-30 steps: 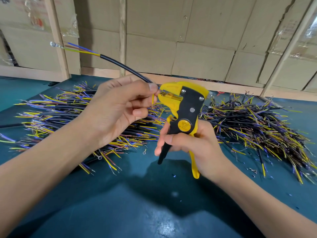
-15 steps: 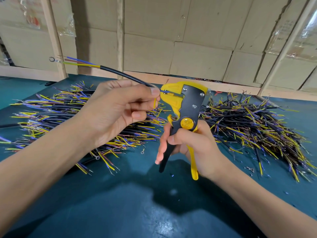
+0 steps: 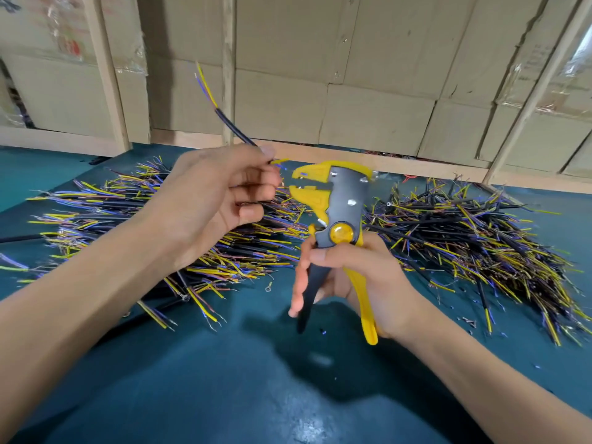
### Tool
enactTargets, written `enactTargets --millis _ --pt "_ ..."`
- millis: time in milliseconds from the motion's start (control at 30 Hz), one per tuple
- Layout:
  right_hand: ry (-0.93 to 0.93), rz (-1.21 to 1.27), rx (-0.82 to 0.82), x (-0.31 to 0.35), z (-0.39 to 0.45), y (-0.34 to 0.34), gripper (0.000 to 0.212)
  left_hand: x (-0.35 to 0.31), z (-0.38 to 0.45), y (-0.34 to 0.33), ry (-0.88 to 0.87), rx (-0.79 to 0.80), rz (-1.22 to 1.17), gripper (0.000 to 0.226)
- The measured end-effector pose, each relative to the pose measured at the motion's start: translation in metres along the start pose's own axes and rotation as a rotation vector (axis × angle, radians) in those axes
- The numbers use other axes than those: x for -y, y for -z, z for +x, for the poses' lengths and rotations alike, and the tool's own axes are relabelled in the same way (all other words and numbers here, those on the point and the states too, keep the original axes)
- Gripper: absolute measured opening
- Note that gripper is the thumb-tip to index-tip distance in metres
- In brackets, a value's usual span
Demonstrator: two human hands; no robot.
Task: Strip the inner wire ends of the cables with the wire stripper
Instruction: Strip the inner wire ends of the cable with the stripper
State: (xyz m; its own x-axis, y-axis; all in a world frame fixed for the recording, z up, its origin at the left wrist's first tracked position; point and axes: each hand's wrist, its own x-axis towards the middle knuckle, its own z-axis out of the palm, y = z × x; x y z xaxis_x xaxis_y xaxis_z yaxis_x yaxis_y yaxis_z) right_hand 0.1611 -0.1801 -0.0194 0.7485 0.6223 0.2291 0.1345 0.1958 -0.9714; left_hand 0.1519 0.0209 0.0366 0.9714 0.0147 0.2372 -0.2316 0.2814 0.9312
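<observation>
Teal table (image 3: 224, 395): left hand (image 3: 208, 200) pinches cable (image 3: 230, 126), right hand (image 3: 355, 277) grips wire stripper (image 3: 339, 200).

Bare teal tabletop (image 3: 224, 395) lies open from five to seven o'clock beneath both forearms, while a cable heap (image 3: 134, 225) blocks nine to eleven, a second cable pile (image 3: 474, 238) blocks one to three, and a cardboard wall (image 3: 368, 91) closes off twelve.

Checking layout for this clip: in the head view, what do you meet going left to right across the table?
Left cable pile → left hand pinching a black cable → wire stripper in the right hand → right cable pile.
</observation>
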Motion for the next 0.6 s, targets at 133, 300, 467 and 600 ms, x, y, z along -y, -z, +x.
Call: enactTargets --millis 133,300,467,600 --pt "0.038 0.073 -0.025 0.005 0.002 0.006 0.021 0.002 0.002 -0.003 -0.131 -0.098 0.031 0.024" --pt "0.216 0.144 -0.341 0.016 0.007 0.016 0.021 0.019 -0.003 0.011 -0.581 0.061 1.202 0.025" --pt "0.141 0.074 -0.363 0.02 0.009 0.024 0.031 0.033 -0.007 0.006 -0.705 0.401 1.386 0.029" --pt "0.136 0.112 -0.379 0.022 0.009 0.028 0.008 0.03 -0.005 0.008 -0.771 0.397 1.333 0.026"
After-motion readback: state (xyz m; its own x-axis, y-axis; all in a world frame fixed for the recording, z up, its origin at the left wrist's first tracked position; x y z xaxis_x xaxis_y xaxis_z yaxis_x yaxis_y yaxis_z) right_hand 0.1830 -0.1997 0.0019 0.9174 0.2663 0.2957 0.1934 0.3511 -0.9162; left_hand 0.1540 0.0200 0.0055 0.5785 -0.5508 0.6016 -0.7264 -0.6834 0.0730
